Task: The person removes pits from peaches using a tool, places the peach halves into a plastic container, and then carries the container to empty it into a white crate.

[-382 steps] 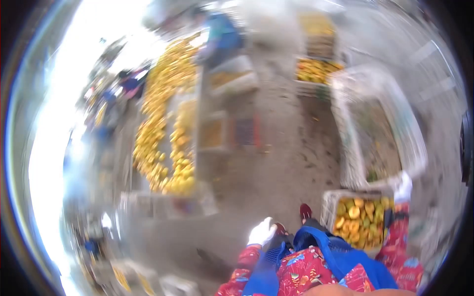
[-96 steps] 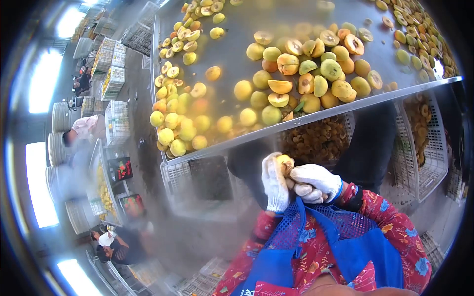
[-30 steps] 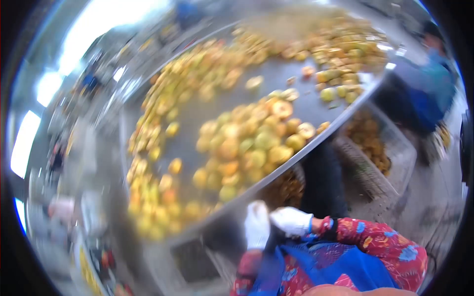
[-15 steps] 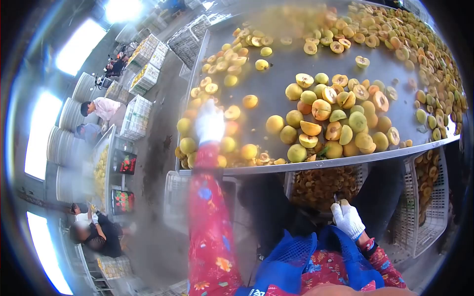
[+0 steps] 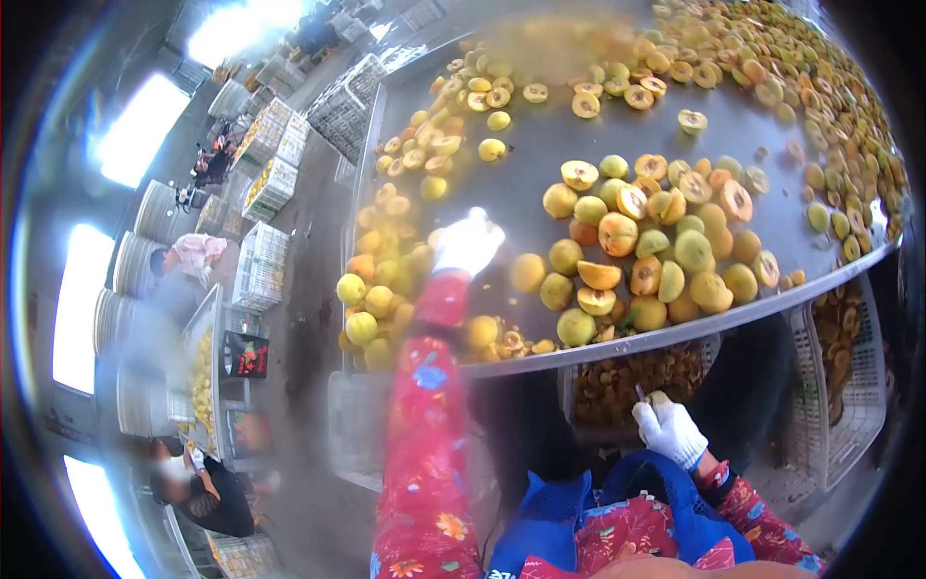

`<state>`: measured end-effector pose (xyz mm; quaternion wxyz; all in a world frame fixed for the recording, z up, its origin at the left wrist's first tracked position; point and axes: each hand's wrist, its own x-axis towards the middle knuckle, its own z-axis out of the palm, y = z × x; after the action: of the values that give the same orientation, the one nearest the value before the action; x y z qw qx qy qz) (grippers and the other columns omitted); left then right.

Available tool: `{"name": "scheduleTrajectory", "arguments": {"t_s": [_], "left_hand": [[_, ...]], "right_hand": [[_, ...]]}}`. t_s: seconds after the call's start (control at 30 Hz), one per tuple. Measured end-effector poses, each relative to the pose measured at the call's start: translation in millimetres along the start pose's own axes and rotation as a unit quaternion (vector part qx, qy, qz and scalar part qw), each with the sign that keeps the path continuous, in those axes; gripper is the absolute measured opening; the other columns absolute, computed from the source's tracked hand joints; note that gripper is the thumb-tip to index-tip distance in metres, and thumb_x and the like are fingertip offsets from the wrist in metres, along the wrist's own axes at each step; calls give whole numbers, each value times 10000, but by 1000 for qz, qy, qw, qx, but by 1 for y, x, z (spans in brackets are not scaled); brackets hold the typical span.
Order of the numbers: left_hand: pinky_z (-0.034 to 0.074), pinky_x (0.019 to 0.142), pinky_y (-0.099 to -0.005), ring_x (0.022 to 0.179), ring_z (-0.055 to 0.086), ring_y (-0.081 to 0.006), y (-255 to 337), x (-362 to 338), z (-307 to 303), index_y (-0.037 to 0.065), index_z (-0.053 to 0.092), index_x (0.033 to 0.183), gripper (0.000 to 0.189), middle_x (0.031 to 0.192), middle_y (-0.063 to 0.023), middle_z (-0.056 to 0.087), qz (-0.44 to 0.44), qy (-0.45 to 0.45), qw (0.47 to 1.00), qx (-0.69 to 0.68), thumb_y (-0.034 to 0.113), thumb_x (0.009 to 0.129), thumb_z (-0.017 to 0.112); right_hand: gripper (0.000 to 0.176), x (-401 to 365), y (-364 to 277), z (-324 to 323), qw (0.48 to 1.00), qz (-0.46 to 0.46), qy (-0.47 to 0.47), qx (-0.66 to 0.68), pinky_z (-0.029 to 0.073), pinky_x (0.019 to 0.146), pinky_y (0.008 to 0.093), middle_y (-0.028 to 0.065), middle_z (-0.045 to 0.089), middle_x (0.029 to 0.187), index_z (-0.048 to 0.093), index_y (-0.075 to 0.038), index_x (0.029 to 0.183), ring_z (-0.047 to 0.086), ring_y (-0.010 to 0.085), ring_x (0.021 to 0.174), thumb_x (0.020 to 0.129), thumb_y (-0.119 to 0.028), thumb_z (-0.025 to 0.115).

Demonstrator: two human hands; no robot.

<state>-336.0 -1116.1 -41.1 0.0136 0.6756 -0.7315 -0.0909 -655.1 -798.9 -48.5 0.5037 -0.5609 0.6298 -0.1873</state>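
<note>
My left hand point(image 5: 468, 243), in a white glove, is over the metal table point(image 5: 526, 174) beside the blurred yellow fruit at its left side. Its fingers look bent, and whatever they hold, if anything, is too bright and small to make out. Lower right, my right hand point(image 5: 670, 431), also gloved, is closed around a small knife point(image 5: 640, 392) whose tip shows above the fingers. Beneath that hand's far side, a crate of fruit pieces point(image 5: 632, 386) stands under the table edge. A pile of whole and halved fruit point(image 5: 617, 234) lies right of my left hand.
More halved fruit point(image 5: 772, 72) covers the table's far right. A white crate point(image 5: 839, 386) with fruit pieces stands at the lower right. Two people, one in a pink top point(image 5: 198, 256) and one in dark clothes point(image 5: 220, 497), are at the left near stacked crates point(image 5: 260, 265).
My left hand has moved right, from the fruit at the table's left side towards the middle. My right hand stays low with the knife. The whole view has shifted slightly.
</note>
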Motion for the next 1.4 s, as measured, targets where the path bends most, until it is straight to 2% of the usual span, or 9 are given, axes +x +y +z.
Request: {"name": "scheduleTrajectory", "arguments": {"t_s": [0.13,0.3,0.37,0.4,0.67,1.07,1.27,1.3,1.4], "left_hand": [[480,422,-285,586,638,-162,34,-101,-11,56,566,1290,443,903,-88,699,-59,-135,658,-739,333,955,484],[573,584,-307,694,672,-230,109,-223,22,19,571,1264,510,1013,-180,692,1,-192,450,-872,445,1031,414],[572,640,-302,785,674,-225,133,-259,37,52,576,1236,639,1044,-202,681,-13,-176,445,-878,614,1054,332],[354,428,-227,547,556,-132,155,-277,30,133,572,1200,575,947,-102,685,-23,-116,541,-833,607,1072,273],[510,918,-334,992,641,-223,183,-329,43,61,492,1273,509,1081,-189,679,61,-58,590,-803,523,1081,397],[493,870,-279,932,616,-149,179,-351,51,17,569,1225,409,1028,-106,691,66,29,722,-688,373,1109,405],[524,833,-329,868,663,-203,185,-356,59,7,567,1222,387,974,-139,705,72,111,809,-572,330,1106,388],[536,806,-346,832,675,-224,187,-357,61,8,583,1202,377,968,-151,711,66,126,815,-562,322,1097,402],[543,787,-353,837,682,-224,183,-352,55,12,601,1176,380,965,-149,718,-7,-20,803,-595,330,1094,410]], "right_hand": [[236,-20,1,-4,990,-114,81,17,531,618,517,260,676,760,570,-18,1037,672,477,729,1006,-252,581],[268,-58,-36,-16,969,-196,126,-77,535,566,508,236,666,704,560,-22,1029,668,440,643,1002,-286,594],[310,-67,-38,-15,962,-206,125,-131,525,534,500,224,650,664,561,-8,1016,657,425,602,1004,-317,588],[327,-70,-39,-15,958,-213,127,-145,520,522,496,219,643,650,561,-1,1011,652,420,589,1005,-328,585],[346,-94,-26,6,964,-198,131,-121,501,508,485,219,627,630,561,23,966,639,414,567,1012,-319,579],[313,-83,-12,30,946,-275,124,-120,484,504,475,235,577,615,578,29,999,588,417,523,1028,-282,552],[310,-92,-36,-1,940,73,-187,274,476,471,397,141,593,653,594,-11,1045,576,278,476,1049,-308,507],[421,-92,-34,4,935,51,-185,299,393,324,240,2,517,587,527,-68,960,488,87,377,1066,-468,451],[410,-83,-21,12,966,29,-168,197,380,312,245,-5,509,580,527,-91,944,475,89,362,1064,-476,454]]}}
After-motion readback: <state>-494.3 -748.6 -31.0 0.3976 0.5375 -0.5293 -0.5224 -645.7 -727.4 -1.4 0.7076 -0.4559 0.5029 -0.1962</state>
